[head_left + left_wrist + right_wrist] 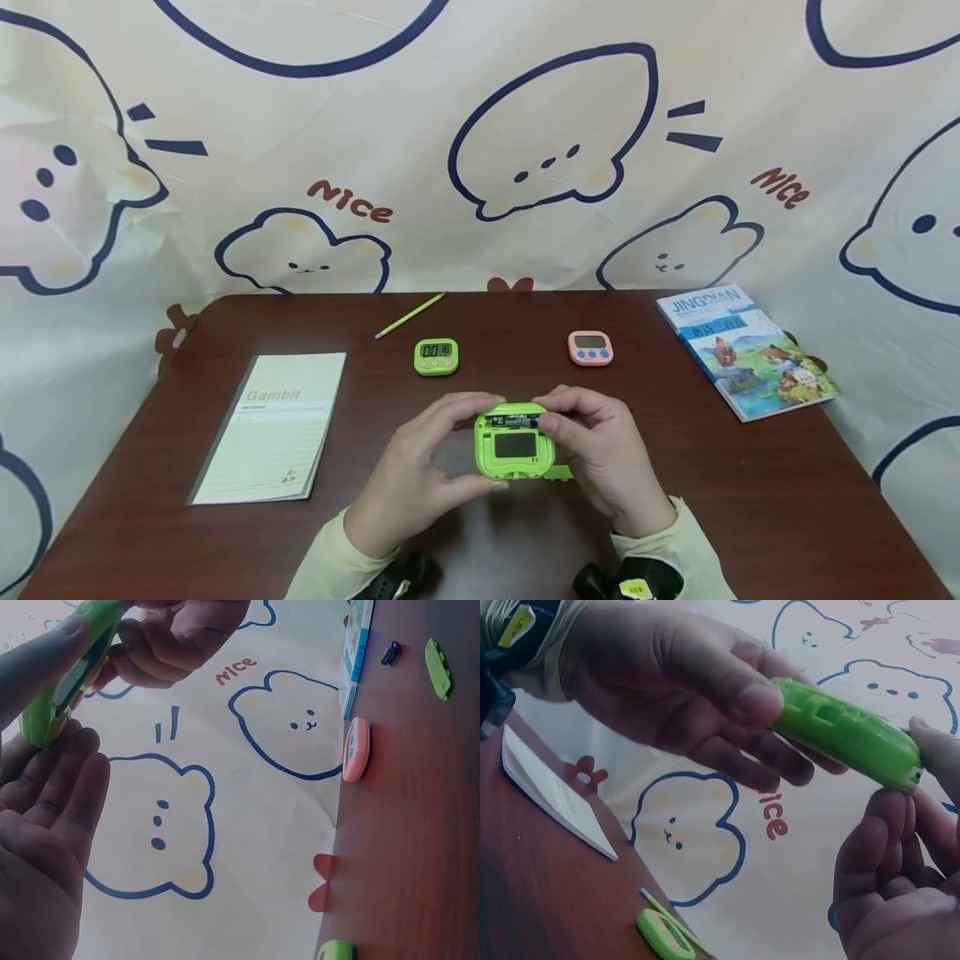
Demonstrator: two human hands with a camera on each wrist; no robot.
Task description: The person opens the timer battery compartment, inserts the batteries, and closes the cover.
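Both hands hold a green timer (515, 442) just above the near middle of the counter (750, 500), back side up, its battery slot open at the far edge with a battery (513, 422) lying in it. The left hand (420, 471) grips the timer's left side, thumb under and fingers curled over the top. The right hand (600, 450) grips the right side, its fingertips pinching at the battery end.

A small green cover (558, 472) lies on the counter just under the right hand, partly hidden by it. Farther back stand a second green timer (436, 356) and a pink timer (590, 348), well apart. A pencil (409, 316) lies beyond the second green timer. A notebook (270, 425) lies to the left, two books (742, 350) at the far right. A cartoon-print cloth (480, 142) hangs behind.
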